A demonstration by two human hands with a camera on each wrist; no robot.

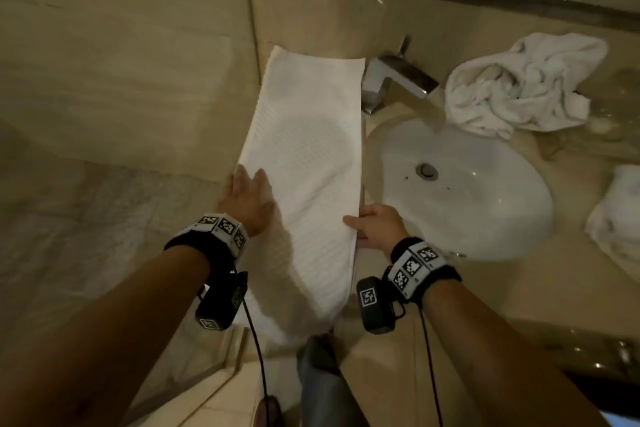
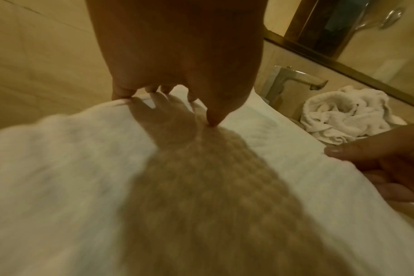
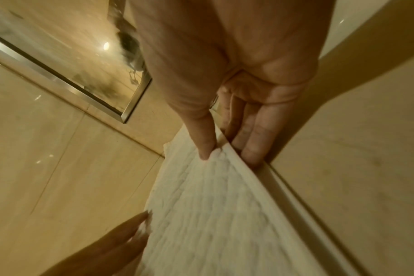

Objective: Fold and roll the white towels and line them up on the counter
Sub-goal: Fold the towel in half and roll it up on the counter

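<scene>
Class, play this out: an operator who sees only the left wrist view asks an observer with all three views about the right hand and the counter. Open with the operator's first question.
Operator: I see only fingertips at the towel's edge. How does the right hand hold it?
Observer: The right hand pinches the folded towel's edge, thumb on top, fingers beneath.
Operator: What lies beyond that edge?
Observer: A white sink basin, right beside the towel.
Operator: Any towels besides the crumpled one?
Observer: Yes, another white towel at the counter's far right.
</scene>
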